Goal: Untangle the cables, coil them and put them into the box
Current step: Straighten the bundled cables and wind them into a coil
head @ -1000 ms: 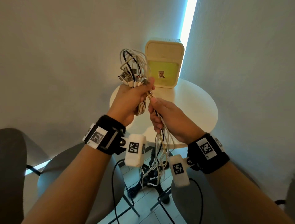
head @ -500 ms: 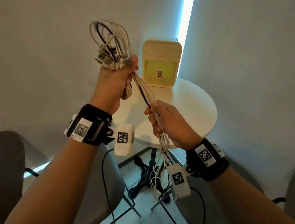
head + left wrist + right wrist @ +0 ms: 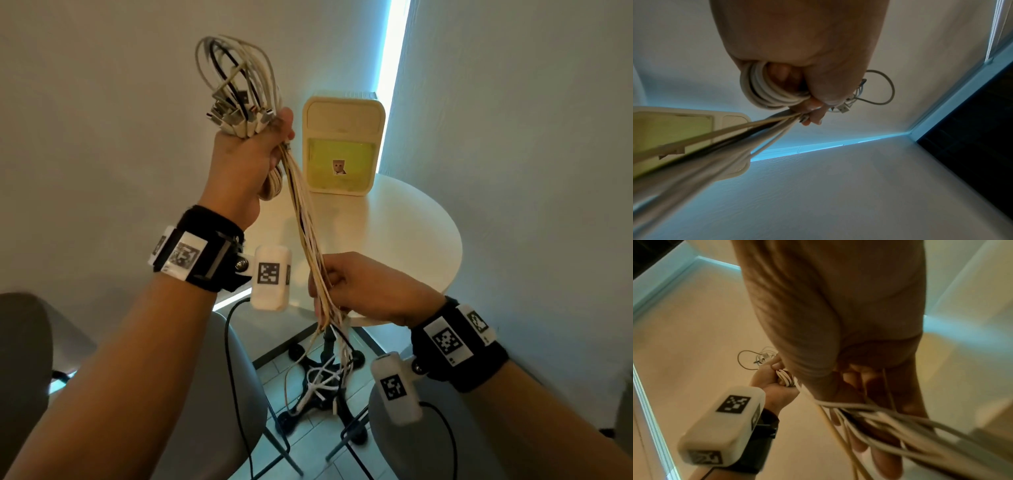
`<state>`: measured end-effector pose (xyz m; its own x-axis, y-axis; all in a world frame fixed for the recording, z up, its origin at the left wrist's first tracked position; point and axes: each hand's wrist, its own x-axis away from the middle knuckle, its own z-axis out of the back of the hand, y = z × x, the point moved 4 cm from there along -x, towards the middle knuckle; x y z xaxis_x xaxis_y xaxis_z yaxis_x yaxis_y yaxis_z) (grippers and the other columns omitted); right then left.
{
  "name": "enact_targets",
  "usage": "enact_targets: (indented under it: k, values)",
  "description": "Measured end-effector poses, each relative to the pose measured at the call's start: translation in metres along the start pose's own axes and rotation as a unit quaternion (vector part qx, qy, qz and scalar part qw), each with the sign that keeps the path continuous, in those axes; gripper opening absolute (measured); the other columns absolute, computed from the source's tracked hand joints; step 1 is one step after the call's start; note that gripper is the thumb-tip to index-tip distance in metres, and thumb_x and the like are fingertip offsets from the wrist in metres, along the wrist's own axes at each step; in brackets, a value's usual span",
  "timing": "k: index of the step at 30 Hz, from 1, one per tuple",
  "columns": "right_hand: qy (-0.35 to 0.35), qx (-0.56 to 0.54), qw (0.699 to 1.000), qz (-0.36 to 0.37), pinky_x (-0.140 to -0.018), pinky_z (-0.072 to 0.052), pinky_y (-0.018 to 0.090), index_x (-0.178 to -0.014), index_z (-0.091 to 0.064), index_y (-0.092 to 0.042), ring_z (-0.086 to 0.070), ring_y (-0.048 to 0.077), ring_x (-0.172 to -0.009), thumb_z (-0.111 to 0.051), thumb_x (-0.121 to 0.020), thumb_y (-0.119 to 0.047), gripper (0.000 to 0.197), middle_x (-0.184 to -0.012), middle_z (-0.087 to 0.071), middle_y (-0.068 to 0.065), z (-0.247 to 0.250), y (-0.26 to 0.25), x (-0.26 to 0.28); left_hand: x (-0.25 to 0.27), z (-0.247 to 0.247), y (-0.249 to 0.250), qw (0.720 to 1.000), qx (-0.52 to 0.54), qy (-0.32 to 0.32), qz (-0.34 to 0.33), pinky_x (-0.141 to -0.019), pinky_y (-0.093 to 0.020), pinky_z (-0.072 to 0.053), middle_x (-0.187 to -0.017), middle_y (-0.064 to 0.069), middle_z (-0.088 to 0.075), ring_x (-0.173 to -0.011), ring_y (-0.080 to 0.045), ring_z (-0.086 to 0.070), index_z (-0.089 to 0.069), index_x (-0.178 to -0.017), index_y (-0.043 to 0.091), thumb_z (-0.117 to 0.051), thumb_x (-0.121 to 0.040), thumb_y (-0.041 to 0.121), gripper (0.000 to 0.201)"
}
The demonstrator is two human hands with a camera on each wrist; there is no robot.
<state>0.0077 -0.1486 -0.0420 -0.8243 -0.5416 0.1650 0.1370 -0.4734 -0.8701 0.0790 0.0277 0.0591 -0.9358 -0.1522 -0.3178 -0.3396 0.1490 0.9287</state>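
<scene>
Bundle of white, cream and black charging cables (image 3: 305, 219), metal plugs gathered at the top: raised in the air, stretched taut between the two hands, loose tangled ends hanging toward the tiled floor (image 3: 308, 442) beside the black pedestal base. Left hand (image 3: 248, 157), clenched round the looped upper part of the cables with the plugs sticking out above the fist; right hand (image 3: 359, 287), lower down, fingers curled round the straight run. Cream plastic box with yellow-green front panel (image 3: 342, 144): upright at the back of the round white worktop (image 3: 411, 236), apart from the cables.
</scene>
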Motion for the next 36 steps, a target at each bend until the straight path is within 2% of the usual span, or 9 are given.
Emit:
enact_targets:
  k: [5, 10, 14, 18, 23, 26, 28, 32, 36]
  values:
    - [0.000, 0.100, 0.995, 0.005, -0.070, -0.065, 0.037, -0.101, -0.066, -0.019, -0.073, 0.019, -0.079, -0.069, -0.089, -0.004, 0.019, -0.096, -0.072, 0.003, -0.004, 0.005, -0.003, 0.006, -0.006, -0.003, 1.000, -0.013, -0.004, 0.008, -0.048, -0.019, -0.037, -0.075, 0.008, -0.070, -0.052, -0.005, -0.041, -0.071, -0.088, 0.019, -0.073, -0.102, 0.024, 0.015]
    - [0.014, 0.206, 0.978, 0.038, -0.082, -0.056, 0.036, -0.110, -0.063, -0.026, -0.063, 0.014, -0.090, -0.078, -0.089, -0.020, 0.027, -0.099, -0.067, -0.006, 0.004, 0.005, -0.007, 0.003, -0.004, -0.001, 1.000, -0.010, -0.007, 0.009, -0.046, -0.019, -0.036, -0.064, 0.011, -0.062, -0.051, -0.008, -0.038, -0.068, -0.089, 0.016, -0.072, -0.103, 0.026, 0.018]
    - [0.098, 0.279, 0.955, 0.027, -0.073, -0.050, 0.040, -0.085, -0.046, -0.031, -0.053, 0.018, -0.078, -0.079, -0.084, -0.028, 0.033, -0.091, -0.052, -0.003, 0.014, 0.006, -0.009, -0.003, -0.002, 0.003, 1.000, 0.013, 0.008, -0.001, -0.049, -0.019, -0.039, -0.069, 0.007, -0.064, -0.053, -0.008, -0.041, -0.070, -0.091, 0.016, -0.075, -0.101, 0.026, 0.015]
    - [0.189, 0.309, 0.932, 0.019, -0.067, -0.046, 0.039, -0.097, -0.045, -0.025, -0.055, 0.022, -0.079, -0.072, -0.091, -0.035, 0.030, -0.093, -0.050, -0.004, 0.009, 0.008, -0.007, -0.004, 0.000, 0.007, 1.000, 0.012, 0.009, -0.007, -0.048, -0.016, -0.039, -0.070, 0.008, -0.064, -0.052, -0.006, -0.044, -0.068, -0.095, 0.014, -0.073, -0.102, 0.025, 0.014]
    - [0.235, 0.186, 0.954, -0.015, -0.064, -0.054, 0.038, -0.094, -0.053, -0.023, -0.062, 0.019, -0.067, -0.065, -0.092, -0.022, 0.012, -0.076, -0.064, -0.003, 0.008, 0.017, -0.006, 0.001, 0.001, 0.011, 1.000, 0.008, 0.006, -0.017, -0.048, -0.016, -0.038, -0.074, 0.007, -0.065, -0.055, -0.005, -0.044, -0.067, -0.096, 0.014, -0.072, -0.103, 0.024, 0.013]
    - [0.274, -0.059, 0.957, -0.070, -0.046, -0.043, 0.028, -0.090, -0.062, -0.013, -0.049, 0.011, -0.048, -0.063, -0.094, -0.005, 0.009, -0.071, -0.066, 0.005, 0.011, 0.023, -0.004, 0.000, 0.007, 0.017, 1.000, 0.017, 0.011, -0.021, -0.047, -0.017, -0.037, -0.073, 0.007, -0.064, -0.055, -0.008, -0.039, -0.066, -0.095, 0.014, -0.072, -0.103, 0.025, 0.015]
    - [0.287, -0.176, 0.938, -0.088, -0.044, -0.043, 0.029, -0.097, -0.065, -0.004, -0.051, 0.013, -0.050, -0.064, -0.096, -0.003, 0.001, -0.073, -0.067, 0.007, 0.012, 0.025, -0.002, 0.001, 0.009, 0.020, 1.000, 0.020, 0.008, -0.022, -0.047, -0.018, -0.036, -0.075, 0.006, -0.064, -0.056, -0.009, -0.037, -0.064, -0.093, 0.015, -0.072, -0.103, 0.025, 0.016]
    - [0.298, -0.169, 0.939, -0.038, -0.053, -0.055, 0.028, -0.092, -0.066, -0.007, -0.061, 0.016, -0.062, -0.068, -0.092, 0.005, 0.013, -0.074, -0.064, 0.010, 0.012, 0.023, 0.000, 0.004, 0.008, 0.021, 1.000, 0.017, 0.002, -0.026, -0.046, -0.019, -0.036, -0.080, 0.005, -0.067, -0.056, -0.008, -0.038, -0.064, -0.093, 0.015, -0.073, -0.102, 0.026, 0.017]
    - [0.172, -0.060, 0.983, 0.023, -0.066, -0.065, 0.046, -0.093, -0.070, -0.009, -0.073, 0.030, -0.069, -0.067, -0.089, 0.007, 0.017, -0.079, -0.072, 0.012, 0.001, 0.013, 0.001, 0.002, 0.008, 0.025, 0.999, 0.025, 0.012, -0.036, -0.051, -0.019, -0.039, -0.082, 0.002, -0.067, -0.055, -0.005, -0.044, -0.065, -0.093, 0.014, -0.073, -0.102, 0.023, 0.015]
